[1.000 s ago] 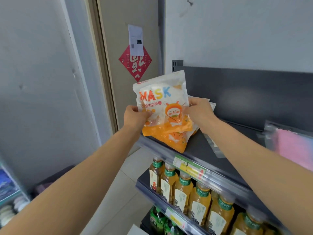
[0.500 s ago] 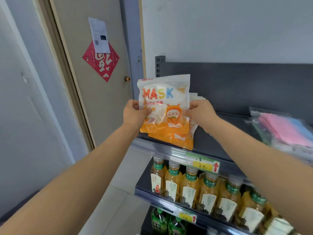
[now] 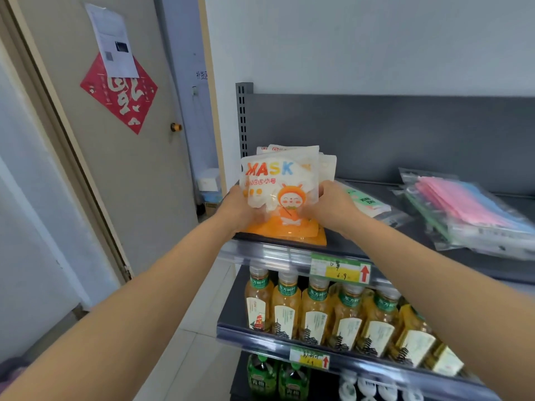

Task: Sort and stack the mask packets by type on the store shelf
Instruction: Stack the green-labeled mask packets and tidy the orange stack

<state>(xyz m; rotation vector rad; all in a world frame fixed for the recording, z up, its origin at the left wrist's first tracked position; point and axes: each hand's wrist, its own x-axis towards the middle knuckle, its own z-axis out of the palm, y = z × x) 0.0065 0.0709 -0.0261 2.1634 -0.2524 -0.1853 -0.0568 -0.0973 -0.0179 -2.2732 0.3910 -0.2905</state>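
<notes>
Both hands hold a bundle of white-and-orange MASK packets (image 3: 279, 186) upright at the left end of the dark top shelf (image 3: 341, 244). Its orange bottom edge rests on the shelf near the front lip. My left hand (image 3: 241, 211) grips the bundle's left side and my right hand (image 3: 333, 206) its right side. Just right of my right hand a green-and-white mask packet (image 3: 367, 202) lies flat. Farther right sits a loose pile of clear packets with pink and blue masks (image 3: 469, 215).
The grey back panel (image 3: 376, 134) closes the shelf behind. Below it are a row of amber tea bottles (image 3: 318, 311) and, lower, green bottles (image 3: 275, 377). A price tag (image 3: 340, 272) is on the shelf lip. A beige door (image 3: 115, 140) stands at left.
The bundle of orange packets has come down from mid-air until its bottom edge rests on the top shelf. Both hands have slid lower on it, and my view has swung to the right.
</notes>
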